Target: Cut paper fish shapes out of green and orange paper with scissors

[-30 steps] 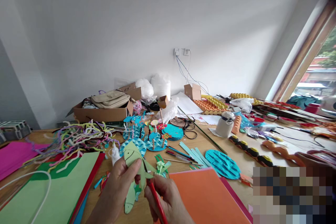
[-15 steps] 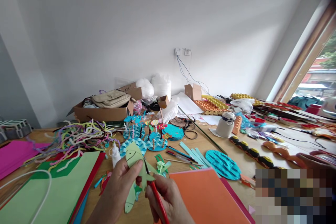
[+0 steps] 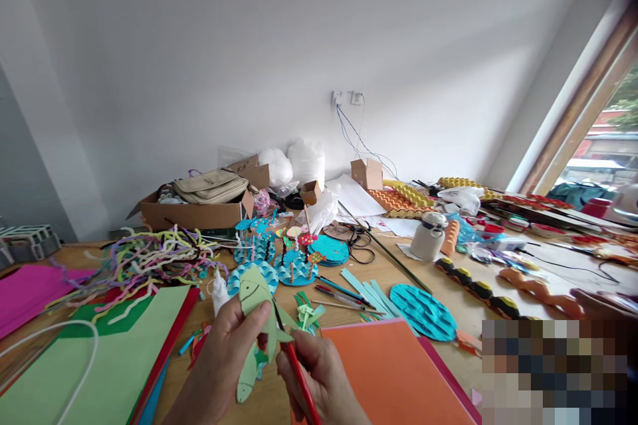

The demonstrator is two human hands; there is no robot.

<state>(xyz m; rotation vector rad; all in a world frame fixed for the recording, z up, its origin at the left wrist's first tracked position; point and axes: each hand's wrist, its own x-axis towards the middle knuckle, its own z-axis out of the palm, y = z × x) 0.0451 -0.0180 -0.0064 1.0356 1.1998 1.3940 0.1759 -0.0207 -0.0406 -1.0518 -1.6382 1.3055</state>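
My left hand (image 3: 222, 362) pinches a light green paper fish (image 3: 256, 299) and holds it upright above the table edge. My right hand (image 3: 323, 382) grips a red pen (image 3: 298, 372) with its tip touching the fish's body. A second green paper cut-out (image 3: 248, 375) hangs below the fish, behind my left fingers. Both hands are closed around what they hold.
An orange sheet (image 3: 393, 372) lies right of my hands, green and red sheets (image 3: 104, 358) to the left. Blue wavy paper discs (image 3: 423, 311), loose pens, pipe cleaners (image 3: 144, 259), a cardboard box (image 3: 199, 209) and a white jar (image 3: 427, 236) crowd the table. Another person's hand (image 3: 598, 302) shows at the right.
The pen tip has shifted slightly along the fish. Both hands stay in nearly the same place.
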